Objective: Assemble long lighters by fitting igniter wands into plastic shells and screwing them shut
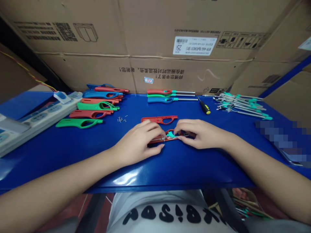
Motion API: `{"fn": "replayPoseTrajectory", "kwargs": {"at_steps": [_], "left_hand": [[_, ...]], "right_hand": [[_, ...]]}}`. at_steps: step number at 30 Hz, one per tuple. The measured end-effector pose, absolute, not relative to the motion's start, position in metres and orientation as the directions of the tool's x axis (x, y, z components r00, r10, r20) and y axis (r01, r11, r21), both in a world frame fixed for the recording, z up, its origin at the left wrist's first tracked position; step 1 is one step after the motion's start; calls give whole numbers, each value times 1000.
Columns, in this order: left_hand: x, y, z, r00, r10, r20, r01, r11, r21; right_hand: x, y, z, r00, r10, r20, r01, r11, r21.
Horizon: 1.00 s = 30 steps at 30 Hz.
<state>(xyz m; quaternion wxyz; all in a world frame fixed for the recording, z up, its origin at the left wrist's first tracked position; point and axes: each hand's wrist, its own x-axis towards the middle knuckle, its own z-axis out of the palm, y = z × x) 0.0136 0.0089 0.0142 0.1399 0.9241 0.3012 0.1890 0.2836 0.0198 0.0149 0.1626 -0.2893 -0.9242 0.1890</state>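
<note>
In front of me on the blue table lies an opened red lighter shell half [156, 141], with a clear part and a turquoise trigger piece [171, 135] inside. My left hand [142, 142] curls over its left end, thumb and fingers closed around the shell and the clear part. At the right end, my right hand [201, 133] pinches it near the turquoise piece; the fingers partly hide the metal rod end. Just behind my hands rests another red shell half [160, 119]. Small screws [122, 119] lie loose to the left.
Red, green and blue shell halves [91, 114] line the left, beside a power strip [41, 118]. Several lighters with metal rods [160, 100] lie at the back, with a screwdriver [204, 106]. A pile of rods with turquoise parts [245, 105] sits right. A cardboard wall [102, 69] stands behind.
</note>
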Motion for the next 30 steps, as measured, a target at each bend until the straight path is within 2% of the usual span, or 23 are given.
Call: {"fn": "replayPoseTrajectory", "kwargs": {"at_steps": [3,11,17,20,30], "left_hand": [[14,8,10,806,539,245,436,-820,370],[14,9,4,816,518,257,417,-835,359],[14,10,3,830,509,227,435,-846,309],[14,10,3,829,511,228,440,-847,297],[13,12,-2,796,518,312,406,-840,360]], "right_hand": [[285,21,14,-775,612,154,497,742,-450],[285,24,14,-778,608,160,471,733,-491],[280,24,13,-707,693,143,530,652,-542],[282,25,15,-719,684,126,529,655,-539],[286,27,15,-736,664,127,516,673,-529]]}}
